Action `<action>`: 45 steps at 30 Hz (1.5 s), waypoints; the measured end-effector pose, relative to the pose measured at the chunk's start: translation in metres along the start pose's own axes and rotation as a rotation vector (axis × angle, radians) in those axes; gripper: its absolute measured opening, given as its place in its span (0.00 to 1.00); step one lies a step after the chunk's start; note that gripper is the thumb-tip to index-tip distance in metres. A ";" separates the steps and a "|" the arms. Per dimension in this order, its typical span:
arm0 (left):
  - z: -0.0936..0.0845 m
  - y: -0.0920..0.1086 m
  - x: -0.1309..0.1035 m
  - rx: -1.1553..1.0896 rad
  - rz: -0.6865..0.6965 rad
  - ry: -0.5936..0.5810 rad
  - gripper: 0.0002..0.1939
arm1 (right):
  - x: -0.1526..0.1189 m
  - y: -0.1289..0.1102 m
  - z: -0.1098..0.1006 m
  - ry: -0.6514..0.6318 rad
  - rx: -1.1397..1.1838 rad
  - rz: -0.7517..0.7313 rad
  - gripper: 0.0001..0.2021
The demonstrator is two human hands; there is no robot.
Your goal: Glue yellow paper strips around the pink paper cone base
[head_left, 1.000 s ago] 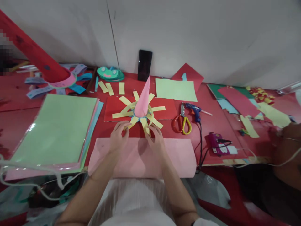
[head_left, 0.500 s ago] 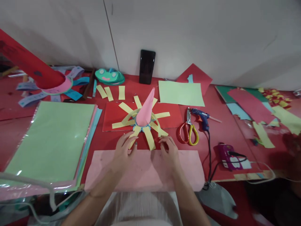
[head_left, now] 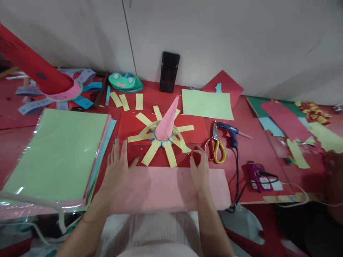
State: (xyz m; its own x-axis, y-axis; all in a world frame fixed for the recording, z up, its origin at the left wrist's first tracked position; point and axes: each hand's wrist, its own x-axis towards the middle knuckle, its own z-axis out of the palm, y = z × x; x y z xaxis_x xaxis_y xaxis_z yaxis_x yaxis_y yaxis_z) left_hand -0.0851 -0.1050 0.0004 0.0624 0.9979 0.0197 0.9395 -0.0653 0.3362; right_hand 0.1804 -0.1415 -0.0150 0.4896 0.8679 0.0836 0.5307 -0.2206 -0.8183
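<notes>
A pink paper cone [head_left: 166,120] stands on a red sheet [head_left: 197,131], ringed by yellow paper strips [head_left: 170,154] that fan out like sun rays. My left hand [head_left: 118,168] lies flat with fingers spread on the left end of a pink paper sheet [head_left: 163,188] at the table's near edge. My right hand [head_left: 200,167] rests on the same sheet's upper edge, fingers loosely curled and holding nothing, close to the scissors [head_left: 215,145] with red and yellow handles.
A stack of coloured paper with green on top [head_left: 57,153] lies at left. A blue glue gun [head_left: 229,132], a purple device [head_left: 256,172] with cables, a black phone [head_left: 169,72] against the wall, a green sheet [head_left: 207,104] and paper scraps [head_left: 294,125] lie around. Another person's arm [head_left: 333,182] is at far right.
Both hands drew away from the yellow strips. The left slid left and flattened on the pink sheet; the right moved right towards the scissors.
</notes>
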 end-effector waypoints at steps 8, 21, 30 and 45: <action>-0.014 -0.005 0.005 0.144 0.051 -0.114 0.33 | 0.021 -0.003 -0.030 -0.235 -0.252 -0.060 0.07; 0.010 0.005 0.030 0.035 0.027 -0.002 0.32 | 0.060 0.029 -0.018 -0.039 -0.378 -0.274 0.20; 0.014 0.002 0.029 0.066 0.061 -0.005 0.33 | 0.063 0.038 -0.032 0.103 -0.356 -0.151 0.26; -0.005 0.000 0.035 -0.100 -0.069 0.115 0.28 | 0.064 0.017 -0.032 0.073 -0.081 0.077 0.15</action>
State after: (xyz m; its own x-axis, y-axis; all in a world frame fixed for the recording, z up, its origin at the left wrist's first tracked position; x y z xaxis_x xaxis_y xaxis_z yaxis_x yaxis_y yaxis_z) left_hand -0.0844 -0.0704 0.0054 -0.0456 0.9940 0.0991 0.9018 -0.0018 0.4322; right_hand 0.2429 -0.1039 -0.0057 0.5782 0.8132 0.0661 0.5423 -0.3225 -0.7758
